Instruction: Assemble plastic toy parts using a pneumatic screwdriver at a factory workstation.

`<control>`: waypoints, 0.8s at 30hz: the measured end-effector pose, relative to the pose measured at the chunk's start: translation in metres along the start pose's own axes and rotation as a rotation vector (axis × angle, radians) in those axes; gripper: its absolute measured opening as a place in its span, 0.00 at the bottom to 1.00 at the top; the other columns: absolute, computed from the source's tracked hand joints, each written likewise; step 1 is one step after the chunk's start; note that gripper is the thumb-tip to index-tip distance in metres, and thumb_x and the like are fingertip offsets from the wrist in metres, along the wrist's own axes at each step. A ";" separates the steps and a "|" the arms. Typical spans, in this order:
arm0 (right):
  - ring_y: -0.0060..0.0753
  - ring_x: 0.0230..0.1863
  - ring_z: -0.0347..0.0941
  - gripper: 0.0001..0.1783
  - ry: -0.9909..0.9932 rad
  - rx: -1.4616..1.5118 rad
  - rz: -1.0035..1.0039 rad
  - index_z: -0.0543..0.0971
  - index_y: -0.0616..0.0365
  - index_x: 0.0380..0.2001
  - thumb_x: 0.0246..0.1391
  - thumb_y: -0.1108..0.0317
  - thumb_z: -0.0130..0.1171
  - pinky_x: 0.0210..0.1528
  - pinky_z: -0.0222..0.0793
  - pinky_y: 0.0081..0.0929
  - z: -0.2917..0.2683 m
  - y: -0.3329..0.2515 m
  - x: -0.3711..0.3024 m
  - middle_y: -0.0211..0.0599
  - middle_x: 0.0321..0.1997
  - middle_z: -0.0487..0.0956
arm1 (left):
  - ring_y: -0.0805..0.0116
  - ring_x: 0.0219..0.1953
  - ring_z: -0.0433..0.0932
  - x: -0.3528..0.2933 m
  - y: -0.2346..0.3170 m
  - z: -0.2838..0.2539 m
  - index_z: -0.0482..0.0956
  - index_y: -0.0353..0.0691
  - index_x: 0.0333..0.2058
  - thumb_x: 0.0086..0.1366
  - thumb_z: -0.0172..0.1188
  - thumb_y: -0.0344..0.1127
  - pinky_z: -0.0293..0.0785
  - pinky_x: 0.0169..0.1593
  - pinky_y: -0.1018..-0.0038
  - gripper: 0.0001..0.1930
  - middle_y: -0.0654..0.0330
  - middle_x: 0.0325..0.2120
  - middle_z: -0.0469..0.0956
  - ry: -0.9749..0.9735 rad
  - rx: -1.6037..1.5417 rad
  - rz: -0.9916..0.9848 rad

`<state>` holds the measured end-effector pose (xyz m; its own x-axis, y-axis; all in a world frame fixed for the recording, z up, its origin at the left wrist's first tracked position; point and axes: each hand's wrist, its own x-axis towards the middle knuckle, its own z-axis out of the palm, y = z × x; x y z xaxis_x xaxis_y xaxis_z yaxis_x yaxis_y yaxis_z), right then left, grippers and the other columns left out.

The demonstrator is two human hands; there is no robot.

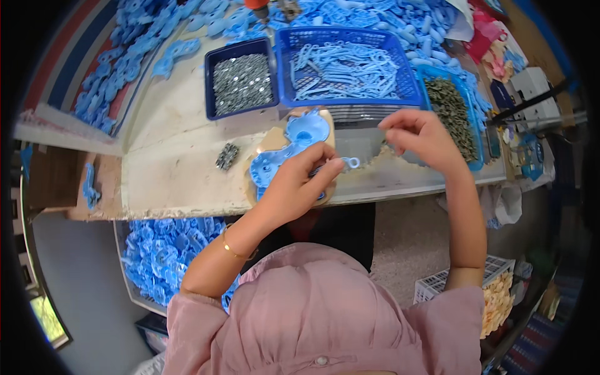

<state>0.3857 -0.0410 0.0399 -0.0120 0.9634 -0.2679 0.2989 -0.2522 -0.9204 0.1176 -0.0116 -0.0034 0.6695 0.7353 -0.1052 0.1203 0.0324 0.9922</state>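
My left hand point(306, 172) pinches a light blue plastic strip with a ring end point(352, 163), its ring sticking out to the right of my fingertips. Under and beside that hand lies a blue moulded plastic shell half point(307, 128), hollow side up, in a beige holder point(329, 120). My right hand point(415, 137) is held apart from it, to the right, over the table's front part. Its thumb and fingers are drawn together; a tiny dark bit seems to show at the tips, too small to name. A small heap of metal parts point(227, 156) lies left of the holder.
Behind the holder stand a dark blue tray of small metal pieces point(208, 84) and a blue basket of light blue strips point(350, 102). A light blue tray of small brownish parts point(478, 140) is at right. Blue shells pile up behind, and fill a bin point(132, 294) below.
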 end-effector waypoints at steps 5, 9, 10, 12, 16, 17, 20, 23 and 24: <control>0.15 0.27 0.73 0.09 -0.174 0.020 -0.004 0.83 0.63 0.39 0.58 0.71 0.60 0.31 0.69 0.18 0.048 -0.004 0.006 0.27 0.28 0.79 | 0.73 0.24 0.73 0.000 -0.011 0.000 0.74 0.36 0.37 0.69 0.58 0.40 0.69 0.30 0.74 0.12 0.60 0.23 0.77 0.034 0.075 0.076; 0.15 0.26 0.72 0.08 -0.247 0.039 -0.005 0.83 0.63 0.38 0.58 0.71 0.59 0.29 0.68 0.18 0.059 -0.009 0.008 0.27 0.28 0.79 | 0.63 0.24 0.78 -0.007 -0.015 -0.004 0.75 0.37 0.36 0.67 0.59 0.41 0.72 0.31 0.70 0.12 0.56 0.25 0.79 0.152 0.255 0.161; 0.15 0.26 0.72 0.08 -0.245 0.028 0.011 0.83 0.63 0.38 0.58 0.72 0.59 0.29 0.68 0.18 0.060 -0.011 0.007 0.27 0.28 0.78 | 0.69 0.26 0.75 -0.009 -0.011 -0.006 0.75 0.36 0.37 0.67 0.60 0.39 0.71 0.32 0.73 0.11 0.59 0.26 0.79 0.139 0.323 0.114; 0.15 0.26 0.72 0.08 -0.247 0.008 0.017 0.83 0.64 0.38 0.58 0.72 0.59 0.28 0.68 0.18 0.064 -0.012 0.005 0.27 0.28 0.78 | 0.75 0.28 0.73 -0.013 -0.008 -0.007 0.76 0.35 0.37 0.67 0.61 0.36 0.70 0.34 0.76 0.10 0.61 0.27 0.78 0.130 0.395 0.066; 0.15 0.24 0.71 0.08 -0.268 -0.012 0.064 0.83 0.64 0.37 0.58 0.72 0.59 0.26 0.67 0.18 0.068 -0.019 0.001 0.27 0.27 0.78 | 0.74 0.26 0.72 -0.018 -0.016 -0.009 0.78 0.36 0.37 0.66 0.63 0.36 0.70 0.32 0.77 0.09 0.61 0.26 0.78 0.140 0.448 0.173; 0.15 0.24 0.71 0.08 -0.268 -0.011 0.064 0.83 0.64 0.37 0.58 0.72 0.59 0.26 0.67 0.18 0.066 -0.020 0.002 0.27 0.27 0.78 | 0.74 0.25 0.72 -0.019 -0.017 -0.010 0.79 0.36 0.38 0.65 0.63 0.35 0.70 0.32 0.77 0.09 0.60 0.26 0.79 0.112 0.435 0.193; 0.16 0.28 0.71 0.07 -0.433 0.084 0.096 0.83 0.64 0.37 0.57 0.72 0.60 0.30 0.68 0.17 0.061 -0.017 0.008 0.28 0.30 0.78 | 0.74 0.25 0.73 -0.021 -0.013 -0.018 0.80 0.36 0.40 0.65 0.63 0.35 0.69 0.31 0.78 0.09 0.59 0.28 0.80 -0.060 0.092 0.025; 0.16 0.32 0.72 0.08 -0.413 0.117 -0.072 0.82 0.62 0.39 0.56 0.72 0.62 0.34 0.68 0.17 0.073 -0.014 0.006 0.28 0.35 0.78 | 0.72 0.27 0.74 -0.022 -0.012 -0.025 0.80 0.35 0.41 0.64 0.63 0.34 0.70 0.33 0.77 0.10 0.58 0.28 0.80 -0.006 0.097 0.005; 0.16 0.34 0.71 0.10 -0.355 0.045 -0.125 0.81 0.61 0.41 0.56 0.72 0.63 0.36 0.68 0.17 0.080 -0.018 0.001 0.27 0.37 0.78 | 0.72 0.27 0.74 -0.024 -0.011 -0.027 0.80 0.35 0.41 0.64 0.63 0.34 0.70 0.33 0.77 0.10 0.58 0.28 0.80 0.007 0.100 0.002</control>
<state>0.3045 -0.0429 0.0331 -0.3776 0.8976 -0.2277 0.2322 -0.1462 -0.9616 0.0807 -0.0111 -0.0097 0.6647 0.7400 -0.1027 0.1918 -0.0361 0.9808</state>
